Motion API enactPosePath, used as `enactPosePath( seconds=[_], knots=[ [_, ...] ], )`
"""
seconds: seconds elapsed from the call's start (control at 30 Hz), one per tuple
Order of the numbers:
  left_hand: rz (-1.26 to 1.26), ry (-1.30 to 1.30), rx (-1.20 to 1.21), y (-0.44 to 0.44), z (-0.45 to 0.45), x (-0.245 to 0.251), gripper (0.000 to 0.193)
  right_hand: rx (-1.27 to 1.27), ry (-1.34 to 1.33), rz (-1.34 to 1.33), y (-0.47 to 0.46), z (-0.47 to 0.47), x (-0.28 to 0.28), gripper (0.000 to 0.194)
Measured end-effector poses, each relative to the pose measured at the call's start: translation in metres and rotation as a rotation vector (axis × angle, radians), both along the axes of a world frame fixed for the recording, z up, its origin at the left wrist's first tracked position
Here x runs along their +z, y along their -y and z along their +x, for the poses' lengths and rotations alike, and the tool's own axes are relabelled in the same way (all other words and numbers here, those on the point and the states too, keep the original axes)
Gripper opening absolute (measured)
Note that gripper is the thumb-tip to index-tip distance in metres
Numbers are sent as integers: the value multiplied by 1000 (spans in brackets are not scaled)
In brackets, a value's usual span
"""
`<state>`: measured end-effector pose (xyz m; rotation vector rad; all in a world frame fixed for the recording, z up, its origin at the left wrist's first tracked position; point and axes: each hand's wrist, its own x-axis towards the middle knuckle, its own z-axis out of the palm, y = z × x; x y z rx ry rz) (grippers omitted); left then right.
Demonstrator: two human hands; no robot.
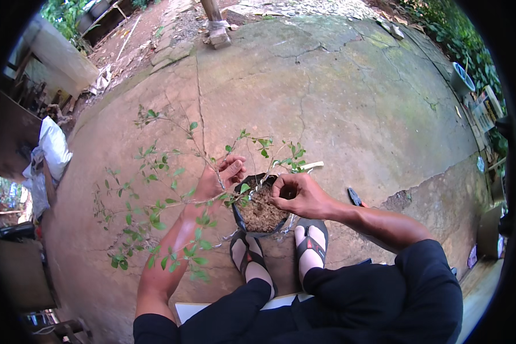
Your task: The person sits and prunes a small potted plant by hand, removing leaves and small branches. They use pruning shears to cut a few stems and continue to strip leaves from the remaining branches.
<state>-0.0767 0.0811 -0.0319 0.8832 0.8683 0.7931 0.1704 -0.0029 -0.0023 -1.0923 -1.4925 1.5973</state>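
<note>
In front of my feet stands a black plant pot (239, 218) filled with brown, crumbly soil (260, 217). From it grows a small leafy tree (178, 203), its thin branches spreading far to the left. Silvery wire (253, 193) coils around the lower stem. My left hand (221, 174) is behind a wire-wrapped upright branch, with fingers curled; whether it grips anything is unclear. Over the pot's right rim, my right hand (299, 195) has thumb and forefinger pinched together close to the stem. Anything between those fingertips is too small to make out. Loose wire ends (290, 224) show beside the pot.
Pliers (353, 197) lie on the cracked concrete floor (348, 129) beyond my right forearm. A pale stick (313, 165) lies behind the pot. White sacks (55, 144) stand at left, a blue bucket (462, 79) at right. A wooden post (211, 13) rises at the far side.
</note>
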Motion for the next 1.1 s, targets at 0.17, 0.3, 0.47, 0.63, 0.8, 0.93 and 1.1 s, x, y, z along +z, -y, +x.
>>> enactPosePath(
  seconds=[0.17, 0.3, 0.47, 0.63, 0.8, 0.93, 1.1],
  knots=[
    [-4, -206, -40, 13, -29, -21, 21, -7, 120, 148, 0, 15, 25, 11],
    [8, -281, -10, 28, -61, -38, 21, 214, 162, 139, -7, 30, 30, 14],
    [72, -444, 11, 55, -80, -48, 12, 455, 371, 211, -7, 30, 8, 12],
    [166, -625, -50, 95, -65, -53, 20, 148, 334, 137, 4, 17, -10, 15],
    [227, -658, -66, 113, -58, -43, 28, 109, 301, 80, 1, 7, -10, 14],
    [221, -667, 24, 124, -50, -30, 35, 131, 405, 153, 3, 6, -4, 15],
    [279, -547, 217, 122, -40, -8, 35, 92, 360, -47, 5, 4, -4, 16]
  ],
)
